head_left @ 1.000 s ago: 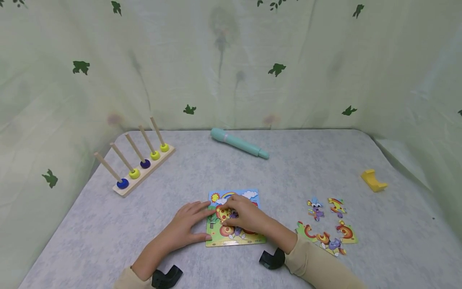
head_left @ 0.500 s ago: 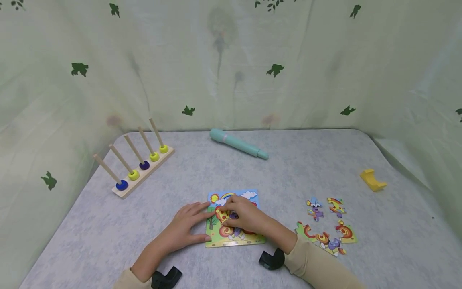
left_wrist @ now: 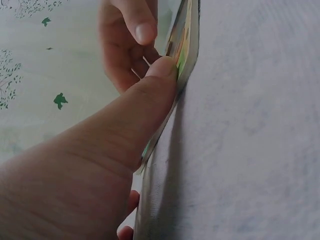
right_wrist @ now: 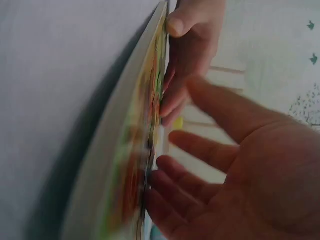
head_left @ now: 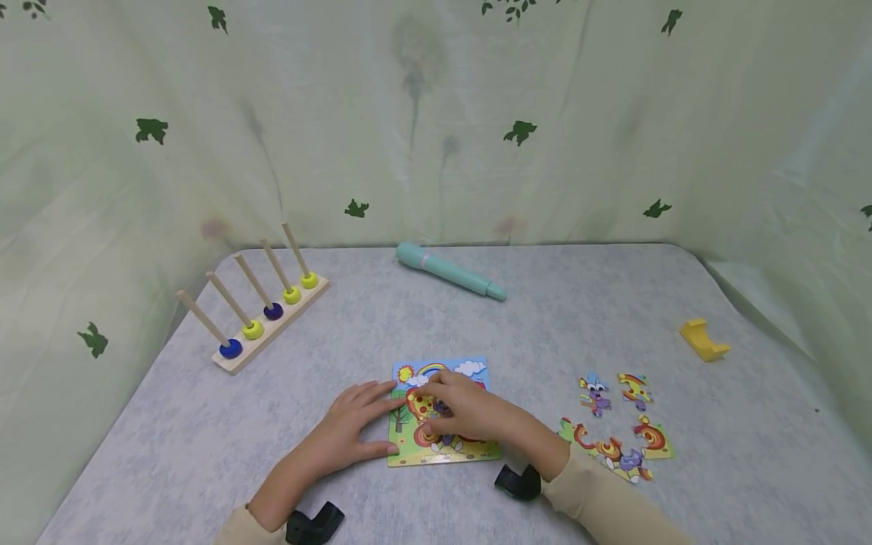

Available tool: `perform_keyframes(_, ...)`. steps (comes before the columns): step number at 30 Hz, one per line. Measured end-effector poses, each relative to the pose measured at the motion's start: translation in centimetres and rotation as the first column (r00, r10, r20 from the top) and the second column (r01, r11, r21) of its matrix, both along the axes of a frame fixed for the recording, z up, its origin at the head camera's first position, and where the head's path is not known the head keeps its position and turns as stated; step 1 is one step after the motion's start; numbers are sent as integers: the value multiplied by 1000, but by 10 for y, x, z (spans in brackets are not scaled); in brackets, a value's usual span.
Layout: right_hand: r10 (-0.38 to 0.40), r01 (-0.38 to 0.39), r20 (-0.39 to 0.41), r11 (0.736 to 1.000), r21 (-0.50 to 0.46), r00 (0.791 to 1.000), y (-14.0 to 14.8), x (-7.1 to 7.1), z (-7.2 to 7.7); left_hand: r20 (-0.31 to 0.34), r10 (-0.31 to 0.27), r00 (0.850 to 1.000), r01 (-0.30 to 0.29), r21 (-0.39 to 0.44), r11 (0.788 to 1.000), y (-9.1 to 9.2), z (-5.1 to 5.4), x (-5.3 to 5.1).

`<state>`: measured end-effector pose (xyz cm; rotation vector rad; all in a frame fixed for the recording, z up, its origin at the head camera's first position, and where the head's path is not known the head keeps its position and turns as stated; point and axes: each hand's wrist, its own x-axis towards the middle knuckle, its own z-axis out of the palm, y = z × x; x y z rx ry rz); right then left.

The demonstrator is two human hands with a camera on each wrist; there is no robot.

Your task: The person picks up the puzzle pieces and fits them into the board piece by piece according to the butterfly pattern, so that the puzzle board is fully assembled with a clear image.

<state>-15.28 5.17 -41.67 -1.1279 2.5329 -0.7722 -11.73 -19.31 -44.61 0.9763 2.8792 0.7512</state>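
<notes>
A square jigsaw puzzle board (head_left: pixel 470 456) with a bright cartoon picture lies flat near the table's front. My left hand (head_left: pixel 353 424) steadies its left side, fingers spread, thumb at the lower left corner. Over the middle of the picture is my right hand (head_left: pixel 470 405), covering part of it. In the right wrist view, the right hand (right_wrist: pixel 260 170) has its thumb apart from the other fingers, nothing between them, and the lower fingertips at the board's surface (right_wrist: pixel 130 165). The left wrist view shows my left thumb (left_wrist: pixel 162 69) on the board's edge (left_wrist: pixel 189 70).
Several loose puzzle pieces (head_left: pixel 625 459) lie right of the board, partly beside my right sleeve. Farther right sits a yellow curved block (head_left: pixel 705 341). A teal microphone-shaped stick (head_left: pixel 450 271) lies at the back. A wooden peg stand (head_left: pixel 271 325) with blue and yellow rings stands left.
My right thumb has come away from the picture a little, and the right wrist has shifted slightly right. The left hand and the board stay in place.
</notes>
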Motion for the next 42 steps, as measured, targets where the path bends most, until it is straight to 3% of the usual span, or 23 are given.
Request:
perform_keyframes(3,12,-10,75,1000,-26,997,11,2,13,-1,1,1000,-1,8,1000,-1,-1,0)
perform_keyframes(6,-16,23,86,997,-72,996,28,4,27,-1,4,1000,-4,9,1000,-1,-2,0)
perform_keyframes(10,-104,107,24,982,-153,994,60,9,40,8,10,1000,-10,6,1000,0,-2,0)
perform_keyframes(15,-233,211,-78,952,-222,969,106,17,44,11,11,1000,-12,7,1000,0,-2,-1)
perform_keyframes(18,-293,257,-114,933,-253,949,133,21,42,13,9,1000,-9,5,1000,0,-1,0)
perform_keyframes(22,-358,319,-104,906,-279,928,162,23,37,28,9,1000,-9,-1,1000,0,0,0)
perform_keyframes(28,-455,442,-2,866,-235,891,189,26,22,29,14,999,-14,0,1000,0,0,0)
perform_keyframes(33,-496,503,79,852,-150,865,201,25,7,27,14,1000,-14,12,1000,0,-2,0)
perform_keyframes(42,-486,494,101,865,-87,868,214,18,-14,33,13,999,-14,17,1000,0,-2,0)
